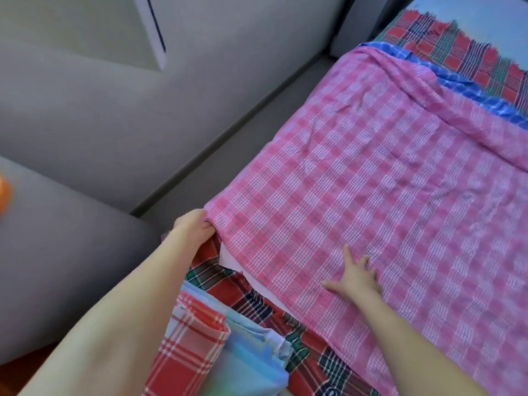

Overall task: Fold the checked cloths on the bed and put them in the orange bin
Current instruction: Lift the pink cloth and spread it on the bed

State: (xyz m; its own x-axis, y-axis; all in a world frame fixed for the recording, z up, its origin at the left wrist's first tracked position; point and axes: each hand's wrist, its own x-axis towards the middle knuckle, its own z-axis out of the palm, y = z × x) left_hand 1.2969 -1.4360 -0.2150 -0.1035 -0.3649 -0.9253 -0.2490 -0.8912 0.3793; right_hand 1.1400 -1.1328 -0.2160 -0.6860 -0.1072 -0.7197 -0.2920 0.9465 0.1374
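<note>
Pink cloth [371, 201], the biggest thing here, lies spread flat over the bed from the centre out to 3 o'clock, a little wrinkled and not yet folded. Under it a red-green cloth [468, 52] shows at 1 o'clock and again along the near edge at 6 o'clock, with a blue cloth [474, 92] sandwiched between the two at 2 o'clock. At 7 o'clock sits a folded red check cloth [188, 350] wrapped round some pale blue fabric. The left grip [194, 228], at 8 o'clock, pinches the pink cloth's near-left corner between thumb and fingers. The right grip [354, 277], at 5 o'clock, is released, its fingers spread flat on the cloth and pressing it down. A blurred orange sliver [4, 192] at the 9 o'clock edge may be the bin, well apart from the bed; too little shows to be sure. The step in hand looks like the first fold of the pink cloth. The next move probably calls for carrying the pinched corner across toward 2 o'clock while the flat hand anchors the fold line, taking care not to drag up the cloths beneath.
</note>
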